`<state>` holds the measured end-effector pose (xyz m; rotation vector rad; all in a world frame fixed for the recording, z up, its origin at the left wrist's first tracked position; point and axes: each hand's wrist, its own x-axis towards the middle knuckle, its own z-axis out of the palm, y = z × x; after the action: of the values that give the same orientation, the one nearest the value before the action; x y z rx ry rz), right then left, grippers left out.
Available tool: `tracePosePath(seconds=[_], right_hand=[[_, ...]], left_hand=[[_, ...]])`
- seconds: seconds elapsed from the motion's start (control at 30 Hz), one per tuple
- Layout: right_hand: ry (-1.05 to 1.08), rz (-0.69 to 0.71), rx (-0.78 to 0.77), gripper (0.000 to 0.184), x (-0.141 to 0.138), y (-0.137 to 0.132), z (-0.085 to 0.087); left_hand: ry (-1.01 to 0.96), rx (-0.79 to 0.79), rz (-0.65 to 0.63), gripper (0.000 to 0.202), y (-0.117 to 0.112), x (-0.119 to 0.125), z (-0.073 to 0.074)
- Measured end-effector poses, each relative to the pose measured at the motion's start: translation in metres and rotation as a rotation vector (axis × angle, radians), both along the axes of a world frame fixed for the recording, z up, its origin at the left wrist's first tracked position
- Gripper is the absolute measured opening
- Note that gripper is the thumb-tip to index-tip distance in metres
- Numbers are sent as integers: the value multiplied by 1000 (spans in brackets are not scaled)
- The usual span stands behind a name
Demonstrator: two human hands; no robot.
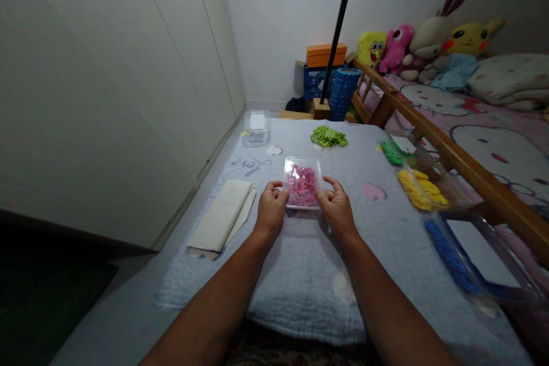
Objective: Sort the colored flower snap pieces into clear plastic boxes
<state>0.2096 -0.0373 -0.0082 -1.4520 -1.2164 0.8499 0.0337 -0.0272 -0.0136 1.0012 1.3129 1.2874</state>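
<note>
A clear plastic box with pink pieces inside sits on the pale blue blanket. My left hand grips its near left corner with curled fingers. At the near right corner my right hand does the same, thumb on top. Both forearms reach in from the bottom of the view.
A pile of green pieces lies further back. An empty clear box stands at the back left. Clear boxes of green, yellow and blue pieces line the wooden bed rail on the right. Folded white cloth lies left.
</note>
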Motion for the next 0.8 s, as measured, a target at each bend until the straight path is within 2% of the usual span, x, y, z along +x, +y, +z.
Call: tracePosePath(seconds=[0.57,0.8], right_hand=[[119,-41,42,63,4,5,2],[128,-68,33,64,13,8,2]], left_hand=[[-106,36,-36,51,-1,7,6],[-161,-35,-137,58,0,11,4]])
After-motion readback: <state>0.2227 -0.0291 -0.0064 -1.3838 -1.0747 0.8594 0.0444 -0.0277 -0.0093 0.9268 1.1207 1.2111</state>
